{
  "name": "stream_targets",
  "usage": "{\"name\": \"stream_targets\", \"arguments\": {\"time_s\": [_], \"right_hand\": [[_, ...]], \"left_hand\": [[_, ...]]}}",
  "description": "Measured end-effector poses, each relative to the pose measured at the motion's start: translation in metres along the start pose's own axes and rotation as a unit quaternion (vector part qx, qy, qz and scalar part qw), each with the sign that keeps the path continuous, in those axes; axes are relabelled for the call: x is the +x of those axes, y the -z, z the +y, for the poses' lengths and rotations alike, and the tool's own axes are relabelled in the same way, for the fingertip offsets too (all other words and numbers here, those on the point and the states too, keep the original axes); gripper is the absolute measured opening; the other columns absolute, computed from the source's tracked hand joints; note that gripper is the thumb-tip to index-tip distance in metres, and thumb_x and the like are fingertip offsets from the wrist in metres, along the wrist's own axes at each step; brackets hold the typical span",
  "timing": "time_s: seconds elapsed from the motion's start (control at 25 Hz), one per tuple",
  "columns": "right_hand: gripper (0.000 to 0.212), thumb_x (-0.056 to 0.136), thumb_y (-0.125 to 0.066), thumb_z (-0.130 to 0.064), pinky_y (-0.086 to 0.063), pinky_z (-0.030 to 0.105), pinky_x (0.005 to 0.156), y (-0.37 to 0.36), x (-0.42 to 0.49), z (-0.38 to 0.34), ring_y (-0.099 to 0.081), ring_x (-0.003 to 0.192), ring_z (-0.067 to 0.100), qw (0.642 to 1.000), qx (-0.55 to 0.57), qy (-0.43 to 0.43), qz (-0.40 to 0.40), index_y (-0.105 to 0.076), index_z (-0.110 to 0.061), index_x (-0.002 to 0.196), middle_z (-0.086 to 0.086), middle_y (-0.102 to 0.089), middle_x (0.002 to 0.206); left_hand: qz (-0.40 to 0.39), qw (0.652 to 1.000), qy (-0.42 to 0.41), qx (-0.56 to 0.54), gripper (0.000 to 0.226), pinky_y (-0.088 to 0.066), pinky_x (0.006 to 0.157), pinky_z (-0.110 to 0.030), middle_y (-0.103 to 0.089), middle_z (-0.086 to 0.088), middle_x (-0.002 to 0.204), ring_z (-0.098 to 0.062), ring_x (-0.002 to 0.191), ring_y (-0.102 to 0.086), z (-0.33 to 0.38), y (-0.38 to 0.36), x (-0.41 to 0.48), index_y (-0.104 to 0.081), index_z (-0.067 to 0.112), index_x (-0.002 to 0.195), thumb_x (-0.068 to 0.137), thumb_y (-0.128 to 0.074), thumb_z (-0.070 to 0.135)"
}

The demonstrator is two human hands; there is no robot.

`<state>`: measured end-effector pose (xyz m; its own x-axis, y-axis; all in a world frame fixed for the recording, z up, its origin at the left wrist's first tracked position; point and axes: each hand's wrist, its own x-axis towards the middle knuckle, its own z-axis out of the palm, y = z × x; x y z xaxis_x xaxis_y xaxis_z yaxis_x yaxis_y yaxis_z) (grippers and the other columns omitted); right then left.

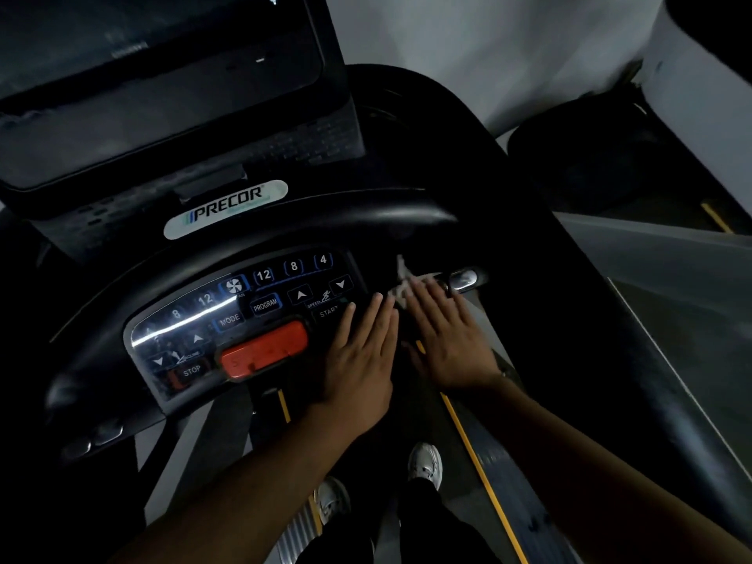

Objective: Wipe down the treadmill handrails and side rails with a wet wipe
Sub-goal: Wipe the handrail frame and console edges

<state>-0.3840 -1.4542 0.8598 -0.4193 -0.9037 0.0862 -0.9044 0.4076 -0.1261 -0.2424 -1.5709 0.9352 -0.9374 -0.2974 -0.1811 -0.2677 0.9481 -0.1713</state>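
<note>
Right hand [451, 339] flat, fingers spread, pressing wet wipe [403, 284] on handrail [462, 278] beside console [244, 315]. Left hand [358, 352] flat, empty. Better wrap wipe around bar, avoid START button.

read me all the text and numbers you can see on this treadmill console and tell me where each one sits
"PRECOR": white badge below the screen.
"12", "8", "4": upper right keys.
"8", "12": left keys.
"PROGRAM", "MODE", "START", "STOP": keypad buttons.
"SPEED": tiny label.
Red button lettering: unreadable.
</note>
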Motion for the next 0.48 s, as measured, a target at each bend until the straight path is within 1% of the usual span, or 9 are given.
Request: {"name": "stream_targets", "arguments": {"time_s": [0.04, 0.12, 0.16, 0.2, 0.28, 0.36, 0.4, 0.44, 0.48], "right_hand": [[0.078, 0.103, -0.027, -0.058, -0.020, 0.052, 0.126, 0.001, -0.004, 0.016, -0.006, 0.159, 0.026, 0.999, -0.003, -0.041, -0.010, -0.015, -0.010, 0.163, 0.011, -0.010, 0.171], [0.082, 0.101, -0.017, -0.061, -0.015, 0.048, 0.127, 0.003, -0.013, 0.046, 0.001, 0.159, 0.026, 0.991, 0.014, -0.132, -0.028, -0.006, -0.009, 0.163, 0.011, -0.003, 0.172], [0.084, 0.100, -0.014, -0.062, -0.013, 0.048, 0.128, 0.005, -0.011, 0.049, 0.002, 0.159, 0.027, 0.987, 0.029, -0.156, -0.032, -0.006, -0.007, 0.163, 0.013, -0.002, 0.172], [0.085, 0.100, -0.016, -0.063, -0.013, 0.048, 0.128, 0.008, -0.006, 0.042, 0.001, 0.159, 0.028, 0.987, 0.040, -0.152, -0.023, -0.008, -0.006, 0.163, 0.015, -0.004, 0.171], [0.083, 0.103, -0.024, -0.061, -0.013, 0.049, 0.128, 0.008, 0.002, 0.012, -0.002, 0.159, 0.031, 0.996, 0.046, -0.073, -0.017, -0.014, -0.005, 0.163, 0.018, -0.009, 0.170], [0.080, 0.105, -0.025, -0.060, -0.016, 0.051, 0.127, -0.001, 0.001, 0.002, -0.003, 0.159, 0.029, 0.999, 0.031, -0.009, -0.022, -0.015, -0.006, 0.163, 0.016, -0.011, 0.171], [0.079, 0.104, -0.026, -0.059, -0.018, 0.051, 0.127, 0.000, -0.001, 0.010, -0.004, 0.159, 0.028, 1.000, 0.018, -0.016, -0.018, -0.015, -0.008, 0.163, 0.014, -0.011, 0.171], [0.079, 0.104, -0.027, -0.060, -0.020, 0.050, 0.126, 0.001, -0.003, 0.022, -0.005, 0.159, 0.027, 0.998, 0.014, -0.056, -0.014, -0.016, -0.009, 0.163, 0.012, -0.011, 0.171], [0.080, 0.104, -0.026, -0.061, -0.020, 0.049, 0.126, 0.002, -0.005, 0.036, -0.007, 0.159, 0.028, 0.993, 0.022, -0.118, -0.011, -0.016, -0.009, 0.163, 0.012, -0.011, 0.171]], "left_hand": [[-0.003, 1.000, -0.001, 0.003, 0.089, 0.022, 0.121, -0.054, 0.024, -0.018, 0.167, -0.032, 0.154, 0.028, 0.001, 0.001, 0.002, 0.014, 0.001, 0.159, 0.101, -0.041, 0.040], [-0.014, 1.000, -0.004, 0.007, 0.089, 0.020, 0.122, -0.055, 0.024, -0.020, 0.166, -0.033, 0.154, 0.027, 0.002, 0.002, 0.005, 0.015, 0.000, 0.159, 0.102, -0.040, 0.042], [-0.017, 1.000, -0.006, 0.008, 0.089, 0.018, 0.123, -0.056, 0.024, -0.020, 0.166, -0.034, 0.154, 0.026, 0.004, 0.002, 0.007, 0.014, 0.000, 0.159, 0.103, -0.040, 0.043], [-0.019, 1.000, -0.005, 0.010, 0.089, 0.016, 0.123, -0.056, 0.023, -0.021, 0.166, -0.034, 0.154, 0.025, 0.006, 0.003, 0.008, 0.013, -0.001, 0.159, 0.103, -0.040, 0.043], [-0.025, 1.000, -0.002, 0.012, 0.088, 0.014, 0.123, -0.057, 0.023, -0.022, 0.166, -0.035, 0.154, 0.025, 0.009, 0.002, 0.009, 0.012, -0.002, 0.159, 0.102, -0.040, 0.042], [-0.028, 1.000, -0.002, 0.013, 0.088, 0.014, 0.123, -0.058, 0.024, -0.021, 0.166, -0.035, 0.154, 0.025, 0.010, 0.001, 0.010, 0.013, -0.002, 0.158, 0.103, -0.039, 0.041], [-0.029, 0.999, -0.001, 0.012, 0.089, 0.014, 0.123, -0.058, 0.025, -0.021, 0.166, -0.035, 0.154, 0.024, 0.010, 0.001, 0.009, 0.014, -0.002, 0.158, 0.103, -0.040, 0.042], [-0.029, 1.000, 0.000, 0.011, 0.090, 0.015, 0.123, -0.058, 0.025, -0.021, 0.166, -0.034, 0.155, 0.024, 0.009, 0.001, 0.009, 0.015, -0.002, 0.158, 0.103, -0.040, 0.042], [-0.029, 1.000, 0.001, 0.011, 0.091, 0.015, 0.123, -0.058, 0.026, -0.021, 0.165, -0.034, 0.155, 0.024, 0.009, 0.000, 0.010, 0.017, -0.002, 0.158, 0.103, -0.041, 0.043]]}}
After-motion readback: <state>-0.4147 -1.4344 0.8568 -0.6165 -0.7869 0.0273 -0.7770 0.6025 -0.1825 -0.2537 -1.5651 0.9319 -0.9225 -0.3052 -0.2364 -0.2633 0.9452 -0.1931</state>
